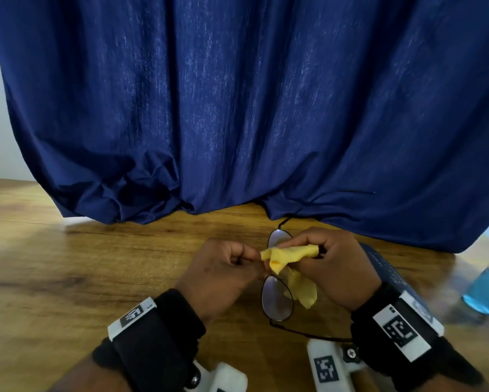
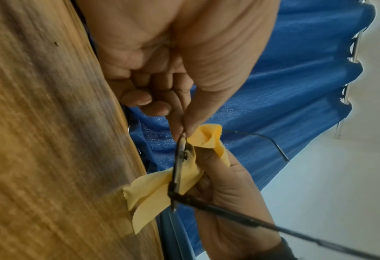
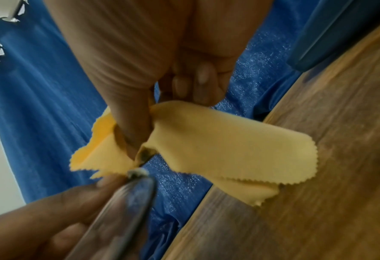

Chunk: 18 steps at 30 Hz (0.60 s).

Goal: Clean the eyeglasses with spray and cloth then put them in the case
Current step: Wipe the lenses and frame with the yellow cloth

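Thin dark-framed eyeglasses (image 1: 277, 299) are held above the wooden table (image 1: 96, 264) with their temples unfolded. My left hand (image 1: 254, 264) pinches the frame at the bridge between thumb and forefinger, seen close in the left wrist view (image 2: 182, 131). My right hand (image 1: 308, 250) pinches a yellow cloth (image 1: 288, 254) around the far lens (image 1: 277, 237); the loose end of the cloth (image 3: 229, 149) hangs toward the table. The right thumb (image 3: 131, 133) presses the cloth onto the lens. The near lens (image 3: 127, 202) is bare.
A dark blue glasses case (image 1: 384, 267) lies on the table under my right wrist. A blue spray bottle (image 1: 483, 292) stands at the right edge. A blue curtain (image 1: 237, 108) hangs onto the back of the table.
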### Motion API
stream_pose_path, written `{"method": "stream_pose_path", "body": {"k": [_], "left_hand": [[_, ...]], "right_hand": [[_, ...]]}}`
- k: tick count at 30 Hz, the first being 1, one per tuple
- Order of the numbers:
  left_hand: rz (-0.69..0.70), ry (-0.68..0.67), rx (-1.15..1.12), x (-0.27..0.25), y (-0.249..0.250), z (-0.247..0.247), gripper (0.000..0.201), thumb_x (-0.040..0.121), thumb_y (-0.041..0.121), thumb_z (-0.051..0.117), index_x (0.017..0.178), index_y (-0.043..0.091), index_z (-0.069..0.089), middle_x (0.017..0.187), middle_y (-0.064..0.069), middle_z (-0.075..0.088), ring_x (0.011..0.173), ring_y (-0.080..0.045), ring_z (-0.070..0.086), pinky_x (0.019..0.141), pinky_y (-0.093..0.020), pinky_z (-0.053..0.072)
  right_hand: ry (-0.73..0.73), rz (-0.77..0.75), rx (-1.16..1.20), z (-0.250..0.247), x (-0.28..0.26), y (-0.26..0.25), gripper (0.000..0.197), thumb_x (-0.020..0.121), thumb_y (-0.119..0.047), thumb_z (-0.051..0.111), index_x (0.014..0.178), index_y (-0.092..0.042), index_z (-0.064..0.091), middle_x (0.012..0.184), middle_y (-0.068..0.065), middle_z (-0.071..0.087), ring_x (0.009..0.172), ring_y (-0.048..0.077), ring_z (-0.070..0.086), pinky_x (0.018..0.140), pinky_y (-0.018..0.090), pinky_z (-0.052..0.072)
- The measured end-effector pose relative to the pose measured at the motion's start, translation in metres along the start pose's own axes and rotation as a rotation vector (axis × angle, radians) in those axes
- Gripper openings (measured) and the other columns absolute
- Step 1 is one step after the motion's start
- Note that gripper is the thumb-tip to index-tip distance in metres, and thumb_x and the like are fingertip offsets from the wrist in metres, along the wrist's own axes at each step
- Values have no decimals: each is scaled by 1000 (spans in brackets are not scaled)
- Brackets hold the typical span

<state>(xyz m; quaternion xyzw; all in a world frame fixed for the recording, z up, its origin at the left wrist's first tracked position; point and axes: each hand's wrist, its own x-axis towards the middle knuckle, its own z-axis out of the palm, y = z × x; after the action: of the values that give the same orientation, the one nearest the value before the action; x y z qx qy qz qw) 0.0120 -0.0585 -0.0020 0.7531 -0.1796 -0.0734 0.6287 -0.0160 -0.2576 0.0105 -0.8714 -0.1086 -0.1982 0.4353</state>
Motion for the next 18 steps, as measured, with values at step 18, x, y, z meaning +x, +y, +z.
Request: {"method": "stream_pose_path", "body": {"k": [18], "left_hand": [[131, 11, 86, 1, 2, -3, 6, 84, 12, 77, 79, 14, 79, 74, 0, 79, 66, -7, 69, 63, -20, 55]], "right_hand": [[-1, 374, 66, -4, 10, 17, 40, 77, -13, 81, 109, -15, 57, 88, 5, 66, 63, 3, 56, 48, 9, 42]]}}
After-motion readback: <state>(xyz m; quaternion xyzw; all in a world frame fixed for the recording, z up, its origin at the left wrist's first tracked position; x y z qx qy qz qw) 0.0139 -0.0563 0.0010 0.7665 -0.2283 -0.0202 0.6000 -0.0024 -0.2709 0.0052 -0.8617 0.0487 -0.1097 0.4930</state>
